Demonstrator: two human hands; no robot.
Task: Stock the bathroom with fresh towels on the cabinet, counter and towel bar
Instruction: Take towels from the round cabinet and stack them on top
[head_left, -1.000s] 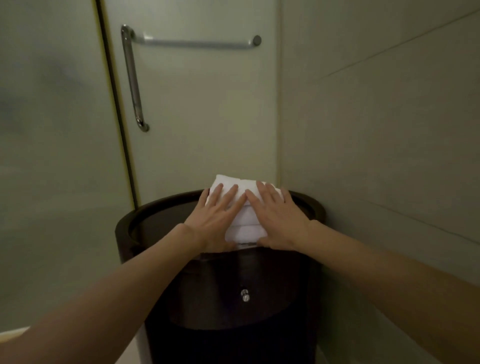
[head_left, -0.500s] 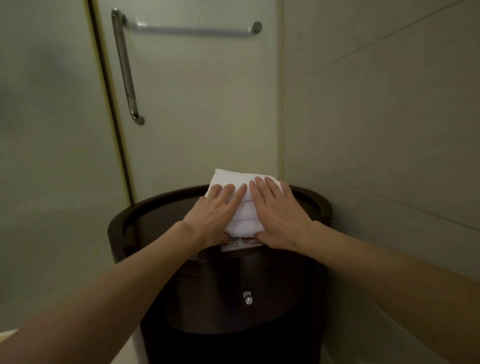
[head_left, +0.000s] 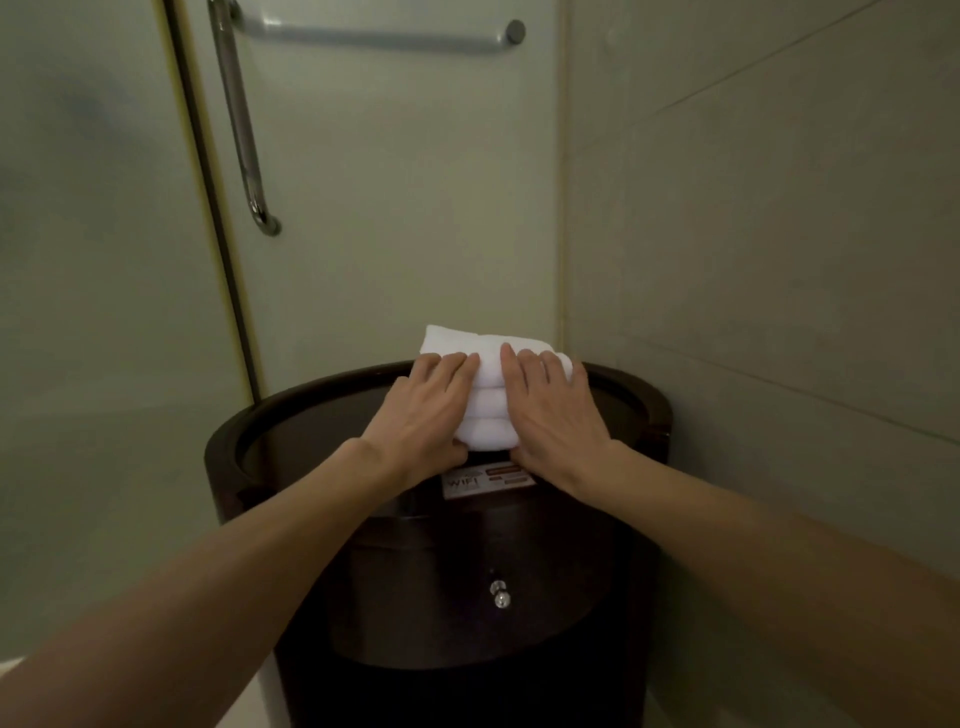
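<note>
A small stack of folded white towels (head_left: 488, 400) lies on top of a dark round wooden cabinet (head_left: 291, 436) in the corner. My left hand (head_left: 426, 415) lies on the stack's left side, fingers laid over the top and thumb at the front lower edge. My right hand (head_left: 550, 415) lies on the right side in the same way. A chrome towel bar (head_left: 374, 36) runs across the frosted glass door above.
A vertical chrome door handle (head_left: 239, 119) hangs on the glass door at the left. A tiled wall (head_left: 779, 260) stands close on the right. A WIFI label (head_left: 488, 480) is on the cabinet's front rim, a small knob (head_left: 500, 595) below it.
Both hands have slid the towel stack back from the cabinet's front edge, uncovering the WIFI label. The hands have parted from each other onto the stack's two sides.
</note>
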